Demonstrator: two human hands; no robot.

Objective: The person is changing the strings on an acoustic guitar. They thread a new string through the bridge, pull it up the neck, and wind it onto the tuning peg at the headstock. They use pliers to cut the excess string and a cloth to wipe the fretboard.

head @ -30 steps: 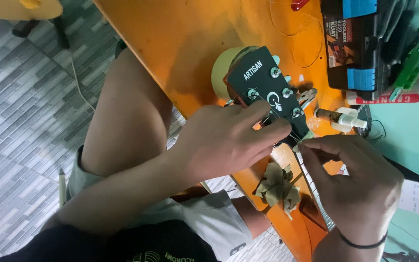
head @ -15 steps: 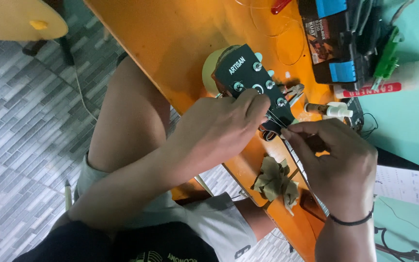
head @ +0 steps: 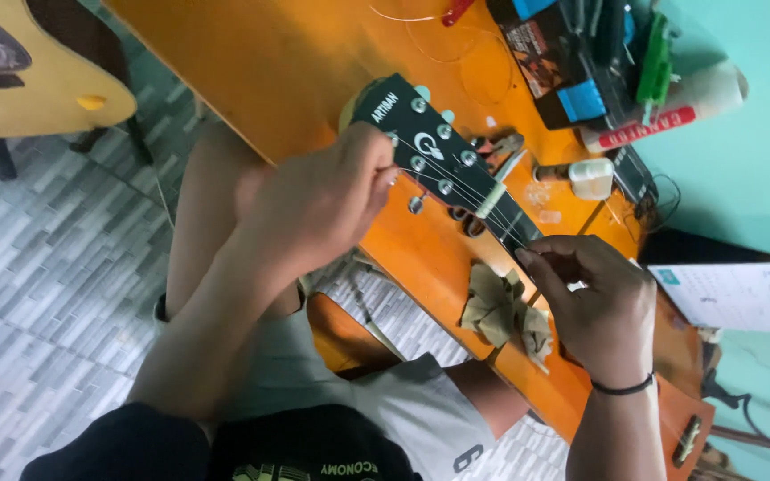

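A black guitar headstock [head: 430,147] with silver tuning pegs lies over the orange table [head: 251,62]. My left hand [head: 318,200] sits at the headstock's near edge, fingers pinched on a tuning peg. My right hand [head: 594,303] is further down the guitar neck [head: 514,223], thumb and fingers pinching a thin string just past the white nut. Thin strings run from the pegs toward my right hand. A crumpled tan cloth [head: 496,307] lies on the table between the neck and my lap.
Pliers [head: 501,151], a small white bottle [head: 585,178], a white tube with a red band [head: 661,120] and dark boxes [head: 554,67] crowd the table's far side. Another guitar body [head: 20,80] stands at the upper left. A white calendar [head: 737,298] leans at the right.
My right hand has slid down the neck, away from the headstock, drawing the string. My left hand has shifted onto the peg at the headstock's edge. The view has moved closer.
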